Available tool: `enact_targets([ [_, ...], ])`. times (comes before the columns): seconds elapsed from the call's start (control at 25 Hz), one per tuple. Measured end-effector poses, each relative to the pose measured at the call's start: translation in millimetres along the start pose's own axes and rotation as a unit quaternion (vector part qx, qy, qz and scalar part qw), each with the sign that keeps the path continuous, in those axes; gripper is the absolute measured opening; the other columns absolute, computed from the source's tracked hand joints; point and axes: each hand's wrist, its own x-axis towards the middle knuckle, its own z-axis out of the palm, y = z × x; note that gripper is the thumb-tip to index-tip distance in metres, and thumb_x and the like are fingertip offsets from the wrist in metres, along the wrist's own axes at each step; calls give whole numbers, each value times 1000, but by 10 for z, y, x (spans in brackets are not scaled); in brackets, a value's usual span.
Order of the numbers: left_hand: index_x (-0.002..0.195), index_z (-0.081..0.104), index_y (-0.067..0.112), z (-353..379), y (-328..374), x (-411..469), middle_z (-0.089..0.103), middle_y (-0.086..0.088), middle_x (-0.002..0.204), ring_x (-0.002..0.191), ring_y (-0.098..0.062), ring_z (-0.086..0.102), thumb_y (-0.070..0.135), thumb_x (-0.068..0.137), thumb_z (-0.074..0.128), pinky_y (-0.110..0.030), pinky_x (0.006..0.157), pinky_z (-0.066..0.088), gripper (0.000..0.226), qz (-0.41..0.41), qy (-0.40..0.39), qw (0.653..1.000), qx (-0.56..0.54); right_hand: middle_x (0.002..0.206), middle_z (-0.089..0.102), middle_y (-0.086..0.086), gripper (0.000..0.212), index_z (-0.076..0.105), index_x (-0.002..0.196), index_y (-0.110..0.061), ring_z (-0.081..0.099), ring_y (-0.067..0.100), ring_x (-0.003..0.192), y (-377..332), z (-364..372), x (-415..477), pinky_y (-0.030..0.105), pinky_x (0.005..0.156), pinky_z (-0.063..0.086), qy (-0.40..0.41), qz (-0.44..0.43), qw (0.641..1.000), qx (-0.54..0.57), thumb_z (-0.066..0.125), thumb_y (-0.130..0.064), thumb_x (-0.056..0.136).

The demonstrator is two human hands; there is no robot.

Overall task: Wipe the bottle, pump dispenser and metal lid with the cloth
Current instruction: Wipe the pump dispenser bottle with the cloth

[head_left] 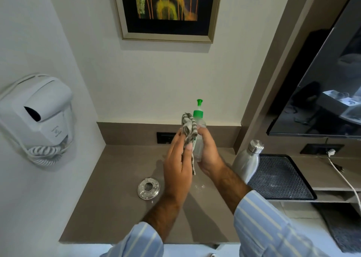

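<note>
Left hand point(178, 165) presses cloth point(189, 129) on pump dispenser point(199, 128); right hand point(210, 155) grips it, contents unclear.

Pump dispenser point(199, 131) held above the counter point(121, 170), cloth point(188, 131) against its left. Metal lid point(148, 188) on the counter lower left; bottle point(247, 161) right, beside the tray point(281, 178).

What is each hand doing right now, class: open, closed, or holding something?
Left hand: closed on the striped cloth, pressing it against the pump dispenser.
Right hand: closed around the pump dispenser, holding it upright above the counter.
</note>
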Motion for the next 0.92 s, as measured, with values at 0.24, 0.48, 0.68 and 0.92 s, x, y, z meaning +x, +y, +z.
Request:
enact_targets([
  [0.24, 134, 62, 29, 47, 91, 698, 71, 5, 126, 114, -13, 68, 33, 107, 43, -44, 96, 56, 33, -119, -4, 993, -19, 121, 74, 24, 47, 72, 126, -10, 72, 31, 101, 71, -57, 12, 40, 82, 60, 68, 15, 995, -74, 47, -44, 107],
  [0.48, 138, 59, 21, 248, 13, 424, 50, -1, 152, 137, -4, 48, 24, 106, 46, -26, 112, 44, 34, 58, -40, 997, 35, 107, 80, 12, 43, 72, 117, -13, 75, 21, 89, -153, -130, 181, 33, 70, 61, 175, -33, 978, -107, 47, -46, 107],
  [0.68, 123, 70, 22, 314, 81, 861, 79, 0, 110, 102, -20, 76, 29, 107, 46, -50, 96, 58, 30, -221, -34, 957, -187, 104, 77, 17, 47, 74, 111, -16, 73, 22, 83, -49, -131, 173, 41, 74, 59, 176, -36, 968, -177, 52, -56, 102],
  [0.92, 133, 64, 23, 363, 64, 601, 57, 4, 144, 131, -6, 56, 21, 105, 49, -13, 102, 47, 32, 63, -33, 996, -52, 132, 64, 28, 47, 57, 138, -5, 65, 39, 117, -236, -251, 330, 54, 100, 52, 55, -23, 996, -63, 50, -37, 105],
])
